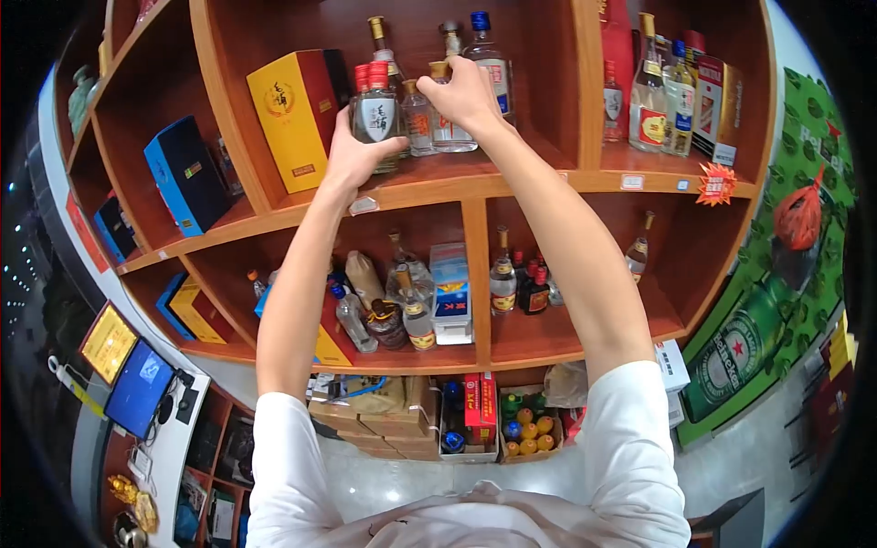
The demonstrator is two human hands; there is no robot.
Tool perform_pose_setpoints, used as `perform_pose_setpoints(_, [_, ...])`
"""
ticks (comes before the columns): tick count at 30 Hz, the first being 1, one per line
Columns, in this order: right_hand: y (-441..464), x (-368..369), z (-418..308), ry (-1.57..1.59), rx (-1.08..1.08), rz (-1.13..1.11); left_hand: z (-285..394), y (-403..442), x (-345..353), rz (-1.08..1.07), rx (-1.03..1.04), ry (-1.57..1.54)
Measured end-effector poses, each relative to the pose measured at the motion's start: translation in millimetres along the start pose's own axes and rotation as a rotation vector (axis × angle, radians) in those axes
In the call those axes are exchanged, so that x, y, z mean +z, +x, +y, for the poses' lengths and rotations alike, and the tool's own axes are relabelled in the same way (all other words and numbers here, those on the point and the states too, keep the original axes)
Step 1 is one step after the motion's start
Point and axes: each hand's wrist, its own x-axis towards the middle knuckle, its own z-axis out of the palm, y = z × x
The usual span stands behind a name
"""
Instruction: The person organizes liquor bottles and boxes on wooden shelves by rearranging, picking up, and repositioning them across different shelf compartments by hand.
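My left hand (353,157) is wrapped round the lower part of a clear bottle (377,119) with a red cap and a silver label, on the upper wooden shelf. A second red cap shows just beside it. My right hand (464,94) reaches over a clear square bottle (452,135) with a gold cap, its fingers bent at the top; what they grip is partly hidden. Between the hands stands a small clear bottle (418,121) with orange print. Behind are a gold-capped bottle (377,36) and a blue-capped bottle (491,68).
A yellow box (290,119) stands left of my left hand. A wooden divider (587,91) rises on the right, with more bottles (650,110) beyond it. The shelf edge (411,190) runs below my hands; the lower shelf holds several bottles and a blue-and-white box (451,297).
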Motion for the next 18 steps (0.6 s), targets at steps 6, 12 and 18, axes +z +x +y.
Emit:
perform_pose_setpoints(6, [2.3,34.2,22.8,-0.009,0.014,-0.038,-11.4,0.9,-2.2,-0.042,0.023,0.004])
perform_pose_setpoints(12, [-3.5,50.3,26.0,-0.078,-0.038,-0.022,-12.3,0.6,-1.3,-0.041,0.056,0.054])
perform_pose_setpoints(18, [-12.4,57.9,30.0,-0.255,-0.116,0.068,-18.6,-0.7,-0.2,0.040,0.100,0.198])
